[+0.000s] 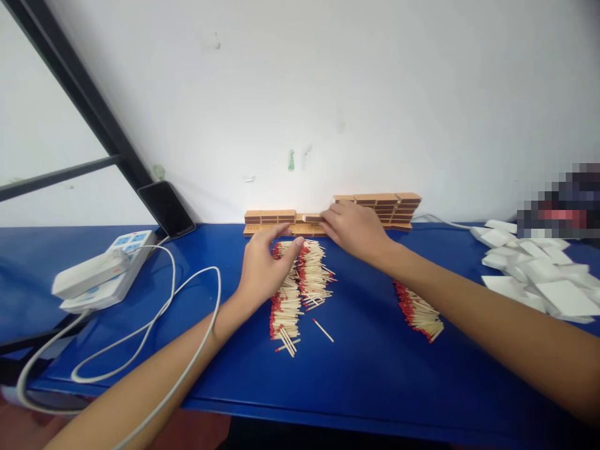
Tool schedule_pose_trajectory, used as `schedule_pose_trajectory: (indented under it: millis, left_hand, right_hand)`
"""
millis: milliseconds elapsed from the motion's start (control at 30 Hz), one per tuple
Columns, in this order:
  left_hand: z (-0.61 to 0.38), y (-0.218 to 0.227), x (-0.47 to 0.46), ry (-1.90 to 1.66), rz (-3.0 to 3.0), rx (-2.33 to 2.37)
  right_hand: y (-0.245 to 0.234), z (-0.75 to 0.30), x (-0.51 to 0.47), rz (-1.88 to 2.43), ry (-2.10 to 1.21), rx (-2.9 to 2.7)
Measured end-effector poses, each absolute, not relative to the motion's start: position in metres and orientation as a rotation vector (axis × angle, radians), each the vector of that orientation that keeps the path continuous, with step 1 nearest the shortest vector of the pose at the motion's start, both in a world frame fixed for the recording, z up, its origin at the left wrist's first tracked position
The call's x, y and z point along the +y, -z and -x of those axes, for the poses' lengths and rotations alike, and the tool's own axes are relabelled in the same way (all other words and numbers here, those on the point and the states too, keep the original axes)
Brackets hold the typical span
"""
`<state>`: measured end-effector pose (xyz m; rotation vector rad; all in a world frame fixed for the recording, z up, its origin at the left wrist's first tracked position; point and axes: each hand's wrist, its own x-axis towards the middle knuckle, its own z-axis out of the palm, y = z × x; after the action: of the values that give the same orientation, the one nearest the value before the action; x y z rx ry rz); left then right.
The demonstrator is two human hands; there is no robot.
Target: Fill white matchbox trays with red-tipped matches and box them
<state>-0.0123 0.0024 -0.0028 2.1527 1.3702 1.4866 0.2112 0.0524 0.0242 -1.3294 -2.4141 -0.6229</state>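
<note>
My right hand (354, 228) pinches a matchbox (312, 218) by its right end, at the low left part of a row of stacked matchboxes (269, 217) along the wall. Higher stacks of matchboxes (391, 209) stand just beyond that hand. My left hand (267, 259) hovers with thumb and fingers apart and nothing between them, over the left end of the loose matches (315, 275). These red-tipped matches lie in two long heaps. One single match (323, 330) lies apart, and another heap of matches (417, 311) sits under my right forearm.
White pieces (539, 269) are piled at the right of the blue table (356, 375). A phone (166, 208) leans at the back left near a white power strip (135, 250) with a plugged-in adapter (91, 275). A white cable (218, 294) loops over my left forearm.
</note>
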Motion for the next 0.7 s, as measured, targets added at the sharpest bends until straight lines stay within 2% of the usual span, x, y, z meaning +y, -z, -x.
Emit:
schedule_pose_trajectory:
  millis: [267, 700]
  left_hand:
    - [0.012, 0.005, 0.001, -1.537, -2.232, 1.321]
    - [0.011, 0.006, 0.001, -1.524, -2.249, 1.291]
  right_hand:
    - [-0.015, -0.182, 0.103, 1.437, 0.671, -2.507]
    - [-0.013, -0.172, 0.113, 1.484, 0.61, -2.438]
